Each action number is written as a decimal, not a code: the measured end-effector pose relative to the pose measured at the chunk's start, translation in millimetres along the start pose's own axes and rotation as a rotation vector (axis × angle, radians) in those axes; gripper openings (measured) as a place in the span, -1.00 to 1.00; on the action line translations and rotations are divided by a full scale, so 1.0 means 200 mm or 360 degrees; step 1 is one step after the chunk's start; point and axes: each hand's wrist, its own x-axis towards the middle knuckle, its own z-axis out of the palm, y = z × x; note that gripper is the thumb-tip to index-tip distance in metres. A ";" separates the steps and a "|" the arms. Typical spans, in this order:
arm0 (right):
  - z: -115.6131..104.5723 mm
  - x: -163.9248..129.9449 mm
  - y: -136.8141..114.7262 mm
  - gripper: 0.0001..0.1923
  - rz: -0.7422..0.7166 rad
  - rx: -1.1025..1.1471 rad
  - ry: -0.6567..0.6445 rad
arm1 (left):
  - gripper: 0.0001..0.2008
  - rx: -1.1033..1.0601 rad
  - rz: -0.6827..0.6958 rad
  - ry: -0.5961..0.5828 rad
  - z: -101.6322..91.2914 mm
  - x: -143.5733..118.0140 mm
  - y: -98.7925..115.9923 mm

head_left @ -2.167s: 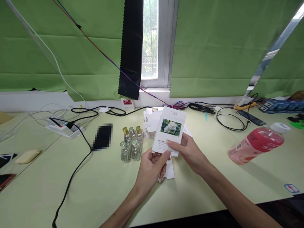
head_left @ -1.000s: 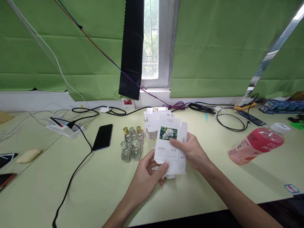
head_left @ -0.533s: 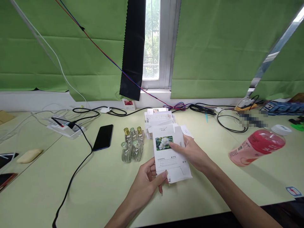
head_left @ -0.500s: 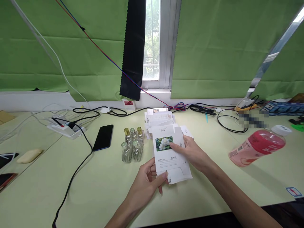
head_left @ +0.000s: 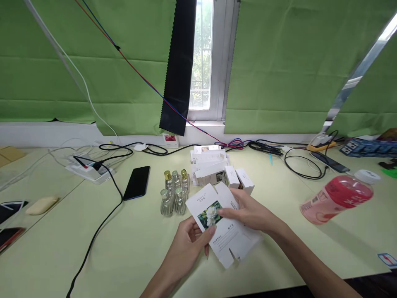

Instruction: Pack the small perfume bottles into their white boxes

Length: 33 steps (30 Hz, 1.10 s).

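Between my hands is a flattened white carton [head_left: 223, 236] printed with a white flower, its flaps sticking out at both ends. My left hand [head_left: 189, 244] grips its left edge, thumb on top and fingers underneath. On the right side, my right hand [head_left: 251, 209] pinches it with the thumb over the flower picture. Several small glass bottles [head_left: 167, 203] with gold and pale green caps stand just left of the carton. Behind it lies a stack of flat white cartons [head_left: 209, 163], with two box-shaped white cartons [head_left: 245, 179] beside the stack.
A black phone [head_left: 136, 182] lies left of the bottles, near a black cable [head_left: 102, 221]. At the right stands a pink drink bottle [head_left: 338, 196], appearing tilted. A power strip [head_left: 93, 171] and tangled cords line the back, below green curtains [head_left: 294, 62].
The carton has turned anticlockwise and come lower, its top now pointing up-left. The two box-shaped cartons behind it show more fully. The whole view has shifted slightly.
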 end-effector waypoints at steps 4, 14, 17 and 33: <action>-0.01 -0.02 -0.01 -0.51 -0.0006 -0.0056 0.0023 | -0.54 0.0003 0.0107 0.0091 0.00 0.02 -0.01; -0.14 -0.07 -0.09 -0.58 -0.0044 -0.0040 0.0399 | -0.60 0.1669 0.0081 0.0228 0.03 0.07 0.02; -0.19 -0.08 -0.09 -0.50 -0.0030 -0.0018 0.0507 | -0.55 0.2171 -0.0041 0.0362 0.11 0.13 0.05; -0.34 -0.10 -0.09 -0.39 -0.0095 0.0016 0.0750 | -0.38 0.2058 -0.0081 0.0185 0.02 0.18 0.00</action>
